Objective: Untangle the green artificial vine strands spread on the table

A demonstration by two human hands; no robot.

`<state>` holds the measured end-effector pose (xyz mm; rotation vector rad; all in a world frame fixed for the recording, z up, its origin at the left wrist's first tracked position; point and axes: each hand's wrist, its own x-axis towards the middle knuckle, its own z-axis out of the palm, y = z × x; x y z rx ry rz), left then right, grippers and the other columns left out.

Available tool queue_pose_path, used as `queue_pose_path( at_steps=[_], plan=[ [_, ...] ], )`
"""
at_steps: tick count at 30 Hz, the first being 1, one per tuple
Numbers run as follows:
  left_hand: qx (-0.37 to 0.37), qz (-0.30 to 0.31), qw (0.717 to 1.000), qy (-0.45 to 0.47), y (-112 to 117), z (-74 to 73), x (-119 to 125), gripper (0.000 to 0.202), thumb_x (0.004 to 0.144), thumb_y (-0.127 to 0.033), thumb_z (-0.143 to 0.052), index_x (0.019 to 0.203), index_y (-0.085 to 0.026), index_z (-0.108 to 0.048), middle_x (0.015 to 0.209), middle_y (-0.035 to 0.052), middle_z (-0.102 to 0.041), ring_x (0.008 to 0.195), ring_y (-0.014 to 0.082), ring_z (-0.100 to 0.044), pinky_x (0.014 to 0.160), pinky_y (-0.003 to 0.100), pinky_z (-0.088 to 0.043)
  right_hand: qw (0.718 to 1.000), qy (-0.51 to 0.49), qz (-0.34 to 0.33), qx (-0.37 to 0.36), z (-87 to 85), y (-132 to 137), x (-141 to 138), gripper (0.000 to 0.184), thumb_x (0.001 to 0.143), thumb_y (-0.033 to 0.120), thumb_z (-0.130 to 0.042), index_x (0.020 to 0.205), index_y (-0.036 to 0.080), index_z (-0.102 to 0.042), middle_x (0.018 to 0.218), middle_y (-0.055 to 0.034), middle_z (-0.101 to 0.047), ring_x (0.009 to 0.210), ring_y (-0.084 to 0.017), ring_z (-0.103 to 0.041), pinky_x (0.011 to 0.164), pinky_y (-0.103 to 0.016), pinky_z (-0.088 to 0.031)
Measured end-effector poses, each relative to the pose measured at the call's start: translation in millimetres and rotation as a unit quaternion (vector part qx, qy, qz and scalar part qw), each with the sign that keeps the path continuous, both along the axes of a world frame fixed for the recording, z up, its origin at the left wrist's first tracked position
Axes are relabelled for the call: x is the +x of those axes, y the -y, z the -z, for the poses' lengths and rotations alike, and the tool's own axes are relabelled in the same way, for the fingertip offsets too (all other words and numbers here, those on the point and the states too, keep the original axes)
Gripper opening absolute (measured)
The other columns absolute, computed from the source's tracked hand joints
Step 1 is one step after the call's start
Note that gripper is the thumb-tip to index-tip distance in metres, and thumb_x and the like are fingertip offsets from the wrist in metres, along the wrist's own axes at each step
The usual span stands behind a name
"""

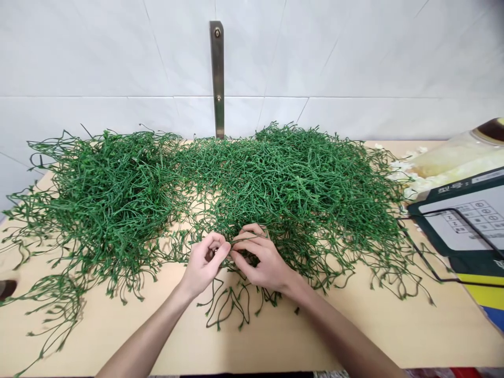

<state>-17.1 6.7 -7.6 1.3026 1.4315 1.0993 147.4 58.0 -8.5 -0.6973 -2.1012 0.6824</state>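
Note:
Two big heaps of thin green plastic stems lie on a light wooden table (354, 336): one heap on the left (106, 199), a wider heap in the middle and right (299, 194). My left hand (205, 265) and my right hand (262, 260) meet at the front edge of the middle heap. Both are closed in a pinch on the same few green stems (230, 249), fingertips almost touching. More stems (232, 304) dangle loosely onto the table below my hands.
A white tiled wall with a metal bracket (217, 79) rises behind the table. At the right lie a dark printed board with a keypad picture (464, 220), a clear plastic bag of whitish bits (444, 160) and a thin black cord (429, 262).

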Motion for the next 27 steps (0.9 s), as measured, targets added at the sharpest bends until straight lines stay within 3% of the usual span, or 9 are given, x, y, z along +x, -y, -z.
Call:
queue_pose_path(
  at_steps=[2,4,7,11,17,22,27],
  plan=[
    [0.042,0.004,0.998,-0.040,0.4,0.0,-0.7,0.023,0.091,-0.038,-0.053,0.080,-0.018,-0.056,0.064,-0.0023,-0.052,0.055,0.0101,-0.045,0.051,0.023,-0.036,1.000,-0.001,-0.004,-0.006,0.5,0.3,0.2,0.009,0.083,0.013,-0.059,0.085,0.020,-0.065,0.083,-0.0048,-0.071,0.091,-0.021,-0.061,0.087,-0.042,-0.050],
    [0.110,0.000,0.991,-0.081,0.0,-0.2,-1.5,0.015,0.090,-0.031,-0.055,0.086,-0.018,-0.060,0.080,0.0037,-0.061,0.073,0.0145,-0.056,0.064,0.026,-0.045,1.000,-0.025,0.015,-0.002,0.8,0.7,-0.1,0.008,0.084,0.013,-0.058,0.085,0.020,-0.063,0.086,-0.0061,-0.070,0.090,-0.020,-0.061,0.086,-0.041,-0.050],
    [0.196,-0.026,0.970,-0.142,-1.1,-0.1,-2.8,0.008,0.086,-0.025,-0.062,0.089,-0.018,-0.064,0.098,0.0082,-0.060,0.094,0.0200,-0.058,0.082,0.033,-0.048,0.997,-0.069,0.042,0.001,0.3,1.5,-1.6,0.008,0.083,0.012,-0.058,0.083,0.020,-0.062,0.095,-0.0084,-0.071,0.094,-0.020,-0.064,0.089,-0.041,-0.051],
    [0.226,-0.034,0.959,-0.167,-1.3,0.4,-3.0,0.003,0.086,-0.018,-0.061,0.086,-0.018,-0.064,0.087,0.0048,-0.059,0.084,0.0174,-0.056,0.076,0.030,-0.047,0.995,-0.089,0.021,-0.034,-2.4,2.4,-2.5,0.009,0.083,0.012,-0.060,0.080,0.020,-0.062,0.094,-0.0081,-0.074,0.092,-0.019,-0.069,0.091,-0.040,-0.052],
    [0.220,-0.001,0.969,-0.116,-0.5,-0.4,-1.3,0.010,0.092,-0.015,-0.053,0.089,-0.017,-0.062,0.081,0.0042,-0.062,0.080,0.0158,-0.057,0.071,0.028,-0.047,0.983,-0.114,0.014,-0.141,-6.2,2.5,0.7,0.004,0.080,0.018,-0.065,0.078,0.019,-0.062,0.074,-0.0024,-0.067,0.068,-0.014,-0.063,0.067,-0.029,-0.052],
    [0.214,0.000,0.970,-0.116,-1.5,-0.6,-2.6,0.012,0.092,-0.015,-0.053,0.086,-0.017,-0.063,0.075,0.0031,-0.060,0.073,0.0145,-0.055,0.064,0.026,-0.045,0.965,-0.087,-0.017,-0.247,-10.0,-0.4,4.8,0.011,0.079,0.024,-0.067,0.086,0.018,-0.062,0.073,-0.0001,-0.064,0.068,-0.012,-0.060,0.064,-0.025,-0.048],
    [0.248,0.040,0.958,-0.135,-1.4,-0.9,-3.1,0.010,0.090,-0.013,-0.055,0.086,-0.017,-0.064,0.072,0.0026,-0.061,0.074,0.0153,-0.053,0.065,0.026,-0.046,0.972,-0.008,-0.079,-0.219,-15.5,-4.5,9.4,0.013,0.084,0.024,-0.059,0.073,0.017,-0.061,0.068,0.0004,-0.055,0.067,-0.012,-0.051,0.063,-0.026,-0.041]
  ],
)
